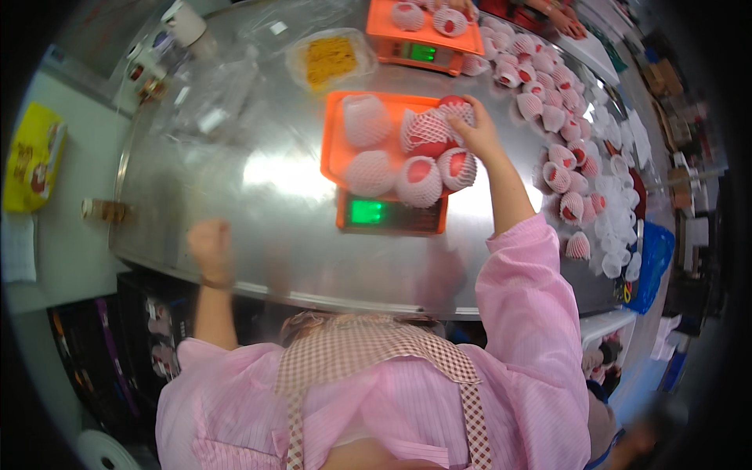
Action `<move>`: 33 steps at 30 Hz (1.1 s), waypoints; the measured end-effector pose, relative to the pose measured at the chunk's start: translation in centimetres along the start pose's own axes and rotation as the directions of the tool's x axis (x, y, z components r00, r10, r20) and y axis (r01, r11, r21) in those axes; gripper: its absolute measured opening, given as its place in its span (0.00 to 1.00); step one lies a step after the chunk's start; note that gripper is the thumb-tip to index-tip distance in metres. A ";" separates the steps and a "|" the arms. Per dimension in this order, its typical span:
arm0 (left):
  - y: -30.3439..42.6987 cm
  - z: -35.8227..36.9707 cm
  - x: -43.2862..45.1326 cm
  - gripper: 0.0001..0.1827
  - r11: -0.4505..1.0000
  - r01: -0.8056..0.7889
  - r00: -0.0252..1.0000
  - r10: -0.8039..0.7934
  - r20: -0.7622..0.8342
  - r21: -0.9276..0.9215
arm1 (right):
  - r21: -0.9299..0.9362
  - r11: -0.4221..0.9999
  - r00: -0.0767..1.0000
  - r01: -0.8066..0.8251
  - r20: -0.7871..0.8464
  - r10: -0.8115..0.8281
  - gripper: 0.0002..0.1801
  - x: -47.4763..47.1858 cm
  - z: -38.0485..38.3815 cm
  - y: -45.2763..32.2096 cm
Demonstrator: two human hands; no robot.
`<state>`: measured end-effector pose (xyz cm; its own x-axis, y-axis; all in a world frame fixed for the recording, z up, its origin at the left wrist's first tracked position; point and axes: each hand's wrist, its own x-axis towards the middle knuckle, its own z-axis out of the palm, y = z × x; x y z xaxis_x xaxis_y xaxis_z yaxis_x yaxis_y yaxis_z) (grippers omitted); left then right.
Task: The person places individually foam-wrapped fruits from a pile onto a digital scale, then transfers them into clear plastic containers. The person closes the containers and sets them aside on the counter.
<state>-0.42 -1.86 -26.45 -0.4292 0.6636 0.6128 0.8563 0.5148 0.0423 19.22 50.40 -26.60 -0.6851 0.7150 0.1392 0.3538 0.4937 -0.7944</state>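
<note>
My right hand [479,130] grips a red round fruit in a white foam net [456,107] at the far right corner of an orange weighing tray [395,104]. Beside it in the tray are several more netted fruits, among them a red one showing through its net [419,176] and a paler, fully covered one [369,173]. The tray rests on an orange digital scale [391,214] with a lit green display. Off to the left, above the metal table [282,241], my left hand [210,244] is blurred; its fingers look curled in, and no object shows in them.
A second orange scale [418,51] with netted fruits stands at the back, near another person's hands [567,22]. Many netted fruits [552,88] and white foam nets [614,217] cover the right side. A plastic bag of yellow items [331,60] and clear bags [217,100] lie left.
</note>
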 end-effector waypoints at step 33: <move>4.4 9.5 -0.4 0.55 0.777 0.532 0.338 -0.560 0.756 0.338 | 0.286 0.955 0.994 -0.083 -0.043 0.099 0.30 -4.1 -5.7 1.5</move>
<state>0.78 5.25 -34.00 -0.8419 0.3466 -0.4136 0.3400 0.9359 0.0921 26.16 51.07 -24.99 -0.6186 0.7811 0.0852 0.2124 0.2706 -0.9390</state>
